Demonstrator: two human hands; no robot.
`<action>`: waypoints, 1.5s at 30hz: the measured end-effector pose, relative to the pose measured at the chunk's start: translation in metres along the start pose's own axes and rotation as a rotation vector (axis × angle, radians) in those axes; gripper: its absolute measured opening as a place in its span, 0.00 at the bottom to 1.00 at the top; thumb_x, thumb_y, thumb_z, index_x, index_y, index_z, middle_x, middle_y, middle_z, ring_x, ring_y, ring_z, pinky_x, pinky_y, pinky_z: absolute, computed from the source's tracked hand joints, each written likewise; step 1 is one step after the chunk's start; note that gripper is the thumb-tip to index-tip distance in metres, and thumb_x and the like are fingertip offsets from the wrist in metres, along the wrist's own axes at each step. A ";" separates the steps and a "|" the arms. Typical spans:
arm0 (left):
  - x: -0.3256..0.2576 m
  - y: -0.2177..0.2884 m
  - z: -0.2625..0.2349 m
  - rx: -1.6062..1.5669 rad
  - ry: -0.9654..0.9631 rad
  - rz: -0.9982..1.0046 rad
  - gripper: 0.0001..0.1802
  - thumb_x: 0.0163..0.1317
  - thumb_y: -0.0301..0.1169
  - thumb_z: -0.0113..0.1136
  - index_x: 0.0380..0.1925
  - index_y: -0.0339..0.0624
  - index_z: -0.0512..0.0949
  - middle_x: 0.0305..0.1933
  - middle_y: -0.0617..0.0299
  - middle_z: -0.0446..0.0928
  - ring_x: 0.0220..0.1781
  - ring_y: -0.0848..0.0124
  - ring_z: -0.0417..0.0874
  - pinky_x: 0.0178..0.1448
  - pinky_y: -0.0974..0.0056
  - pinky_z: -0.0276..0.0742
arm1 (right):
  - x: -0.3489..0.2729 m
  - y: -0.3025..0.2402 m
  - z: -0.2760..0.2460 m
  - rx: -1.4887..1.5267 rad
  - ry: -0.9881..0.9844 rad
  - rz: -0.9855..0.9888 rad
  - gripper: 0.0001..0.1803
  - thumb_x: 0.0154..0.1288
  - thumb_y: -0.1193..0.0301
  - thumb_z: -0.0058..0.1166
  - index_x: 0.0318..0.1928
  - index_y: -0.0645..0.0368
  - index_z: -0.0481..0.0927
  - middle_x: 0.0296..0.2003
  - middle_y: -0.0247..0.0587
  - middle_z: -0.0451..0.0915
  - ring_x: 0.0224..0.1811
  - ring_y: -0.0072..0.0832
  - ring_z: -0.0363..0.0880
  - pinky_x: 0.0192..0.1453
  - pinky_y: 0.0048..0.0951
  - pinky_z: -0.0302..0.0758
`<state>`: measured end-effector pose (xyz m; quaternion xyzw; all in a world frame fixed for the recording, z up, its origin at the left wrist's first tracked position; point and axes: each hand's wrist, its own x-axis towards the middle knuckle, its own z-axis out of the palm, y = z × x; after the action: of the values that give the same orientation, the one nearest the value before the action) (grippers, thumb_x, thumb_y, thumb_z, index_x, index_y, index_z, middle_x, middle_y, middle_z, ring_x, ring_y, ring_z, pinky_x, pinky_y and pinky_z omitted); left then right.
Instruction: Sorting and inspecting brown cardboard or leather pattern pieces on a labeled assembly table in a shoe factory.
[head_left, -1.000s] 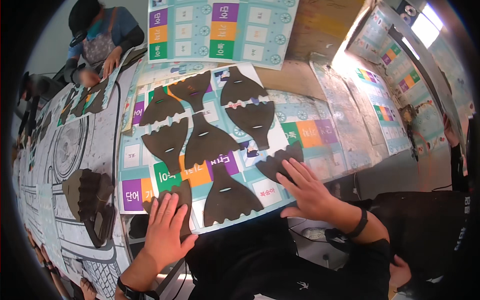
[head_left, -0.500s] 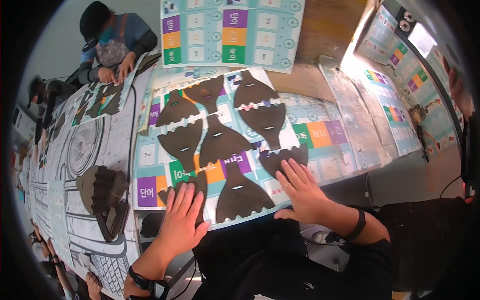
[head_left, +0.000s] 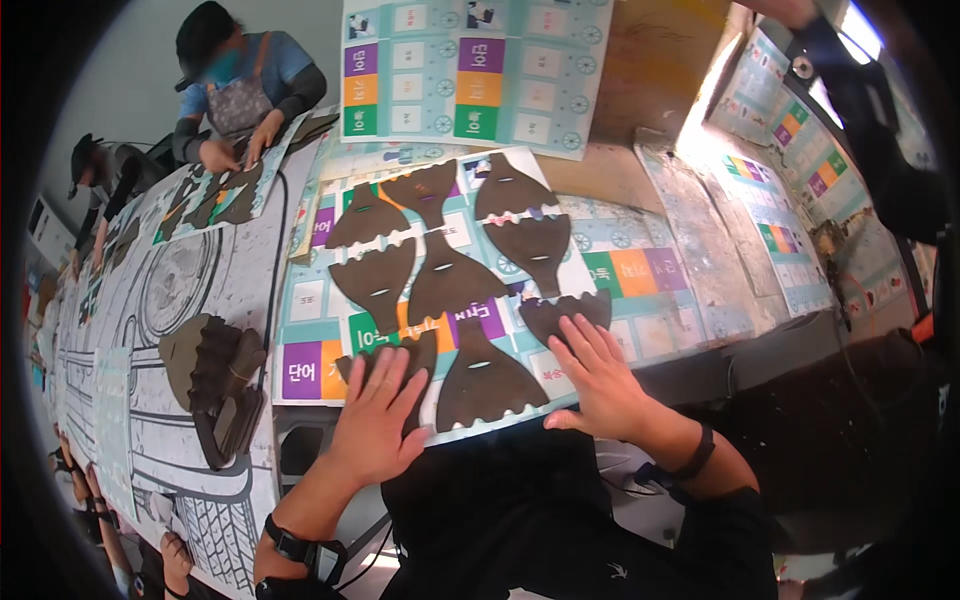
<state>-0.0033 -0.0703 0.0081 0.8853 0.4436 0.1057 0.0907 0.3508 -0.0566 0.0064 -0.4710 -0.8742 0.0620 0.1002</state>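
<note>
Both my hands lie flat with fingers spread on dark brown fan-shaped cut pieces, each with a scalloped edge. My left hand (head_left: pixel 375 430) presses the lower-left piece (head_left: pixel 418 358), covering much of it. At the lower right, my right hand (head_left: pixel 600 388) rests its fingertips on another piece (head_left: pixel 565 312). Between them lies a bottom middle piece (head_left: pixel 490 395) with a small slit. Several more pieces, such as the centre one (head_left: pixel 452 285), sit close together, some upside down to others, on a printed colourful sheet (head_left: pixel 560 375) at the table's near edge.
Left of the sheet, a stack of similar dark pieces (head_left: pixel 215 375) stands on a table with line drawings (head_left: pixel 180 280). A dark cable (head_left: pixel 272 260) runs between. Printed sheets (head_left: pixel 480 75) stand at the back. A co-worker (head_left: pixel 240 100) handles pieces at the far left. Another person's black-sleeved arm (head_left: pixel 865 110) reaches in at upper right.
My left hand and the lower-left piece have slid a little right, closer to the bottom middle piece. A black-sleeved arm has come in at the upper right. The view has shifted slightly.
</note>
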 end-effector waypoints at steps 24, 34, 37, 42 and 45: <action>-0.079 0.041 0.019 -1.606 0.214 -0.927 0.13 0.70 0.27 0.40 0.48 0.37 0.73 0.35 0.53 0.83 0.21 0.65 0.83 0.20 0.69 0.70 | -0.108 0.023 0.046 1.391 0.651 0.759 0.07 0.69 0.74 0.54 0.37 0.66 0.81 0.24 0.36 0.81 0.22 0.16 0.73 0.26 0.18 0.68; -0.050 0.050 0.009 -1.437 0.123 -0.833 0.24 0.65 0.22 0.38 0.63 0.36 0.59 0.44 0.46 0.81 0.23 0.59 0.86 0.16 0.70 0.75 | -0.096 0.000 0.022 1.191 0.642 0.794 0.16 0.72 0.76 0.46 0.56 0.66 0.79 0.30 0.33 0.79 0.22 0.16 0.74 0.25 0.19 0.69; -0.044 0.052 0.008 -1.493 0.084 -0.810 0.23 0.66 0.21 0.40 0.62 0.36 0.59 0.44 0.45 0.81 0.24 0.60 0.86 0.17 0.70 0.76 | -0.101 0.004 0.019 1.354 0.740 0.812 0.16 0.71 0.76 0.48 0.56 0.67 0.79 0.29 0.33 0.78 0.20 0.15 0.70 0.23 0.19 0.66; -0.026 0.078 0.019 -1.670 0.124 -0.767 0.20 0.67 0.22 0.43 0.60 0.37 0.60 0.43 0.47 0.81 0.22 0.63 0.85 0.18 0.71 0.76 | -0.122 0.022 0.021 1.699 0.953 0.832 0.14 0.73 0.73 0.47 0.54 0.66 0.79 0.30 0.35 0.79 0.19 0.16 0.70 0.21 0.20 0.66; -0.015 0.099 0.012 -1.562 0.135 -0.837 0.22 0.67 0.23 0.48 0.61 0.37 0.65 0.37 0.55 0.80 0.20 0.68 0.81 0.17 0.72 0.71 | -0.131 0.033 0.019 1.719 0.982 0.885 0.14 0.74 0.72 0.46 0.53 0.64 0.79 0.30 0.35 0.80 0.20 0.18 0.70 0.21 0.22 0.67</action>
<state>0.0672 -0.1418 0.0202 0.3279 0.5366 0.3882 0.6736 0.4434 -0.1476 -0.0342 -0.4901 -0.1552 0.4893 0.7044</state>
